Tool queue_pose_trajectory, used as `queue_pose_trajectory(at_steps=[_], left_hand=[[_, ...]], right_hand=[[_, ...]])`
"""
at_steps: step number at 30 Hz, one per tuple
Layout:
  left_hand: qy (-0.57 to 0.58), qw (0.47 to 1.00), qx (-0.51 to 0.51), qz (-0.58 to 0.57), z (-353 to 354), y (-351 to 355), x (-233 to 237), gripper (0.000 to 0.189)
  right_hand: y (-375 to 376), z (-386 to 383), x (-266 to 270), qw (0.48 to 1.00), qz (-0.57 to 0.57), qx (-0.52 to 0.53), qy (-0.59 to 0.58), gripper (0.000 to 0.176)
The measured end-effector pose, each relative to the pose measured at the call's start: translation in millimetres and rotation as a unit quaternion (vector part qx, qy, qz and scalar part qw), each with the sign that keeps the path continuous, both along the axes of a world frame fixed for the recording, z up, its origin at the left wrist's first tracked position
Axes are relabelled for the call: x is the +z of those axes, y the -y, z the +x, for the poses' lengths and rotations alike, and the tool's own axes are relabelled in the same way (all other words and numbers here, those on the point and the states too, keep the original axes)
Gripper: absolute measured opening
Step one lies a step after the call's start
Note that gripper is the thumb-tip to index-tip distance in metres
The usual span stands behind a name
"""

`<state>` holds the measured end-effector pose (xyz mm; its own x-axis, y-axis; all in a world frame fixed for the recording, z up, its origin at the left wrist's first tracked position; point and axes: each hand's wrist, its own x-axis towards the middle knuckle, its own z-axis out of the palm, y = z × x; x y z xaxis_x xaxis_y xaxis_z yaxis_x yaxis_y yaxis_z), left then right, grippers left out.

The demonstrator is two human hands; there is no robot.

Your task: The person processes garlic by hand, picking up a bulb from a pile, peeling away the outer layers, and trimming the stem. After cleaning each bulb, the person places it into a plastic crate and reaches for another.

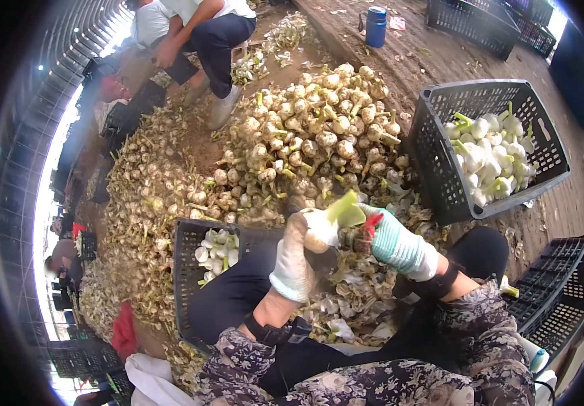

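My left hand [293, 260], in a pale work glove, is closed around a garlic bulb [320, 227] with a thick green stem pointing up to the right. Close beside it, my right hand [400, 245], in a green and white glove, grips a red-handled tool [373, 222]; its working end is blurred, so its exact kind cannot be made out. Below both hands, loose garlic skins [353, 291] lie between my knees. Beyond them rises a big heap of untrimmed garlic [305, 135] with short stems and brownish skins.
A black crate [434, 172] of clean white bulbs stands to the right. Another crate [187, 271] holding white garlic sits by my left knee. Stacked crates [555, 291] are at far right. A blue flask [376, 28] and a seated person [217, 47] are farther back.
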<state>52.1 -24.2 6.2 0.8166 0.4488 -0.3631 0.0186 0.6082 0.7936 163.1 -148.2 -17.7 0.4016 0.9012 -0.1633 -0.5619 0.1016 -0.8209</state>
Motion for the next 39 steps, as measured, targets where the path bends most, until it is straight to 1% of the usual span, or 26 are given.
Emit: queue_pose_trajectory(at_steps=[2, 4, 6, 7, 8, 10, 12, 13, 14, 15, 16, 18, 19, 20, 22, 23, 24, 26, 28, 30, 31, 32, 33, 34, 37, 39], left_hand=[[-0.014, 0.999, -0.018, 0.033, -1.7, 6.2, -1.2, 0.046], [-0.052, 0.925, -0.041, 0.375, -2.0, 12.4, -4.8, 0.052], [-0.031, 0.946, -0.05, 0.319, -7.4, 3.4, -3.8, 0.058], [-0.013, 0.964, -0.059, 0.26, -9.3, 0.7, -1.3, 0.065], [0.033, 0.993, -0.074, 0.088, -8.9, 1.3, 4.5, 0.071], [0.043, 0.99, -0.107, -0.079, -10.9, -5.5, 12.4, 0.072], [0.081, 0.985, -0.104, -0.113, -1.7, -1.4, 10.2, 0.069], [0.085, 0.993, -0.067, 0.046, 1.7, 1.9, 1.7, 0.073], [0.086, 0.975, -0.031, 0.203, 3.1, 3.4, -3.6, 0.076], [0.024, 0.986, -0.043, 0.162, 1.1, 5.4, 5.9, 0.078], [0.042, 0.983, -0.07, 0.163, -2.4, -2.4, -1.6, 0.076], [0.056, 0.992, -0.106, 0.029, -5.2, 0.1, 9.2, 0.075], [0.055, 0.992, -0.11, 0.029, -6.3, -0.3, 9.4, 0.075], [0.071, 0.989, -0.13, 0.0, -7.2, -0.9, 8.3, 0.074], [0.089, 0.985, -0.144, -0.031, -7.9, -3.6, 6.7, 0.074], [0.062, 0.986, -0.153, 0.031, -8.6, -6.8, 5.7, 0.075], [0.03, 0.982, -0.164, 0.093, -10.3, -9.3, 4.5, 0.075], [0.02, 0.982, -0.167, 0.084, -14.4, -12.0, 2.7, 0.08], [0.046, 0.982, -0.149, 0.104, -14.9, -14.8, 0.8, 0.083], [0.032, 0.981, -0.153, 0.116, -14.4, -16.9, 1.7, 0.086], [0.023, 0.982, -0.149, 0.114, -13.2, -16.3, 1.0, 0.086], [0.013, 0.983, -0.145, 0.112, -12.3, -14.7, -0.2, 0.086], [0.019, 0.976, -0.146, 0.158, -12.0, -12.1, -5.3, 0.082], [0.018, 0.976, -0.149, 0.157, -11.4, -10.0, -4.6, 0.082], [-0.014, 0.984, -0.169, 0.058, -8.9, -4.9, 6.9, 0.067], [-0.019, 0.985, -0.158, 0.065, -8.8, -3.0, 1.6, 0.065]], right_hand=[[3.9, 1.5, 5.2, 0.965, -0.097, -0.086, 0.226, 0.023], [0.6, 1.0, 3.0, 0.965, -0.096, -0.122, 0.211, 0.025], [2.2, 2.6, 7.7, 0.843, -0.019, -0.17, 0.509, 0.022], [6.9, 3.8, 15.0, 0.928, -0.006, -0.132, 0.347, 0.021], [17.9, 8.5, 27.8, 0.994, -0.062, -0.061, 0.063, 0.018], [18.6, 8.8, 30.1, 0.966, 0.066, -0.123, -0.216, 0.018], [26.1, 7.8, 33.9, 0.96, 0.062, -0.111, -0.25, 0.016], [25.5, 8.3, 20.7, 0.993, 0.024, -0.093, -0.067, 0.015], [25.5, 7.8, 12.4, 0.99, -0.015, -0.073, 0.117, 0.014], [24.8, 7.2, 11.4, 0.956, -0.055, -0.042, 0.285, 0.013], [23.1, 9.0, 10.9, 0.957, -0.057, -0.04, 0.28, 0.013], [17.6, 19.8, 13.3, 0.984, -0.043, -0.173, 0.003, 0.01], [18.3, 29.8, 22.9, 0.972, 0.028, -0.232, -0.023, 0.007], [19.1, 44.9, -12.2, 0.962, -0.06, -0.267, 0.013, 0.007], [23.9, 34.1, -53.1, 0.949, -0.1, -0.146, 0.261, 0.011], [23.3, 17.0, -61.1, 0.841, -0.11, -0.12, 0.517, 0.022], [24.7, 4.2, -60.1, 0.805, -0.112, -0.095, 0.575, 0.035], [25.3, 2.8, -36.5, 0.872, -0.254, 0.044, 0.416, 0.048], [25.6, 24.2, -9.6, 0.834, -0.304, 0.198, 0.415, 0.039], [34.4, 34.2, -69.6, 0.712, -0.083, 0.127, 0.685, 0.037], [29.6, 27.3, -44.0, 0.712, -0.083, 0.127, 0.685, 0.037], [24.4, 16.9, -14.9, 0.867, -0.105, 0.048, 0.485, 0.033], [19.8, 9.4, 6.7, 0.96, -0.12, -0.036, 0.25, 0.034], [19.3, 7.6, 9.2, 0.978, -0.103, -0.001, 0.181, 0.037], [20.8, 10.0, 6.3, 0.968, -0.101, -0.011, 0.23, 0.028], [25.0, 16.7, 0.7, 0.948, -0.101, -0.06, 0.296, 0.022]])
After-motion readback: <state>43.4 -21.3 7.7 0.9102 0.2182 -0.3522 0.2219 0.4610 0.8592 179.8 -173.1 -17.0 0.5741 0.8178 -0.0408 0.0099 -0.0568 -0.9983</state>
